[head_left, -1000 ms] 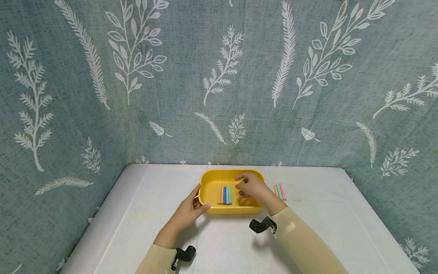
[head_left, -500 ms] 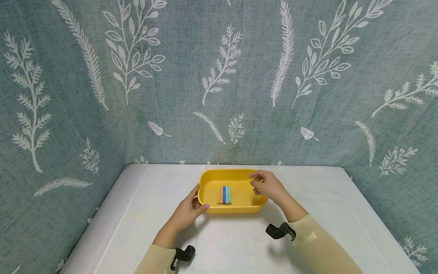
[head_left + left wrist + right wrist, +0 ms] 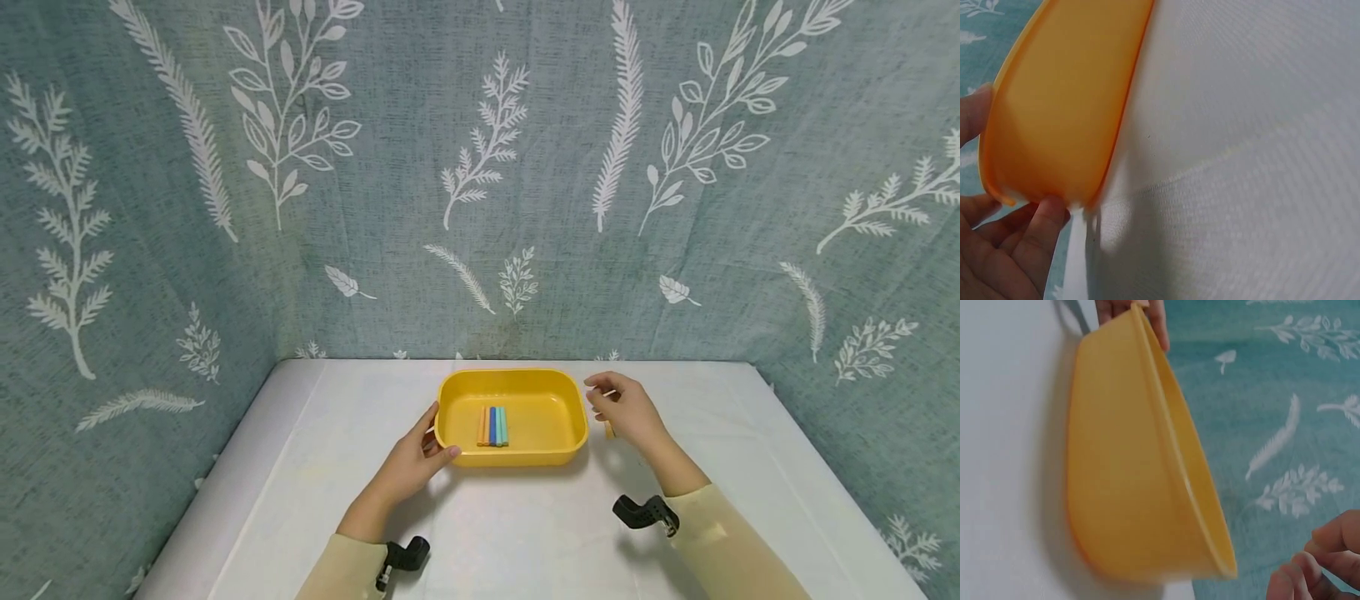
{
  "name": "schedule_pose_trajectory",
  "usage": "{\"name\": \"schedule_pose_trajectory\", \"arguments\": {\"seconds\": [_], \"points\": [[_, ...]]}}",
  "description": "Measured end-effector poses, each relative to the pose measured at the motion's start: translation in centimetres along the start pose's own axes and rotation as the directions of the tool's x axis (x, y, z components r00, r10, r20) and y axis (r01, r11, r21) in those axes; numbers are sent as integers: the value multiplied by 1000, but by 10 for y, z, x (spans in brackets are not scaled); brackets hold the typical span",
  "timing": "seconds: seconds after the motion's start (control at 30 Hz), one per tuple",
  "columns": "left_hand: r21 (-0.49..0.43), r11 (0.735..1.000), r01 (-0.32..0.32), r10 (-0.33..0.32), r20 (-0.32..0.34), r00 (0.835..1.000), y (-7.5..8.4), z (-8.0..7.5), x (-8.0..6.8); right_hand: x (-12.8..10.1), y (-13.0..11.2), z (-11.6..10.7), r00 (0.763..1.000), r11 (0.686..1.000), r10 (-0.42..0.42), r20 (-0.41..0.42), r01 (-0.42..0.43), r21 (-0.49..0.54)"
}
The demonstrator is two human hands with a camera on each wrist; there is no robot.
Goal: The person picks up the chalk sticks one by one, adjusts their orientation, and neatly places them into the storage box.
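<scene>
1. Left hand (image 3: 415, 460) at the near-left corner of a yellow tray (image 3: 558, 455), fingers (image 3: 1044, 222) curled against its outer wall and thumb on the rim, holding it in place on the white table (image 3: 315, 467).
2. Inside the tray, a neat row of chalk sticks (image 3: 492, 426) lying side by side on the floor of the tray left of its centre: orange, blue and teal, touching one another.
3. Just right of the tray, right hand (image 3: 624, 410) above the table, fingers (image 3: 1335, 540) loosely bent and close together; cannot tell whether anything sits between them.
4. Beside that hand, a pale orange chalk stick (image 3: 609, 429) showing partly under the palm's edge on the table.
5. Behind and on both sides, teal curtain (image 3: 480, 167) printed with white leaves and ferns.
</scene>
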State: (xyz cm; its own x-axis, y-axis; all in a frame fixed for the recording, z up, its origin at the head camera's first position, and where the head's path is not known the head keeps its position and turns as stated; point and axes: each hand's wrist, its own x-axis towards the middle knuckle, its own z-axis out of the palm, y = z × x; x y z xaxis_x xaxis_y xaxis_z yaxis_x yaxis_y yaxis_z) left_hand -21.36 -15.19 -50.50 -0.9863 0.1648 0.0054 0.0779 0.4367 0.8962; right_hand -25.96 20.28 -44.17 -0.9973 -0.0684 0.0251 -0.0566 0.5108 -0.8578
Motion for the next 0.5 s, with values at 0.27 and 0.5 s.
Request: {"name": "schedule_pose_trajectory", "arguments": {"seconds": [0.27, 0.5], "points": [[-2, 1000, 7, -7, -4, 1000, -1, 1, 0, 0, 26, -12, 997, 1000, -11, -79, 9, -22], [7, 1000, 3, -3, -5, 1000, -2, -1, 1, 3, 46, -16, 992, 999, -26, -122, 19, -51]]}}
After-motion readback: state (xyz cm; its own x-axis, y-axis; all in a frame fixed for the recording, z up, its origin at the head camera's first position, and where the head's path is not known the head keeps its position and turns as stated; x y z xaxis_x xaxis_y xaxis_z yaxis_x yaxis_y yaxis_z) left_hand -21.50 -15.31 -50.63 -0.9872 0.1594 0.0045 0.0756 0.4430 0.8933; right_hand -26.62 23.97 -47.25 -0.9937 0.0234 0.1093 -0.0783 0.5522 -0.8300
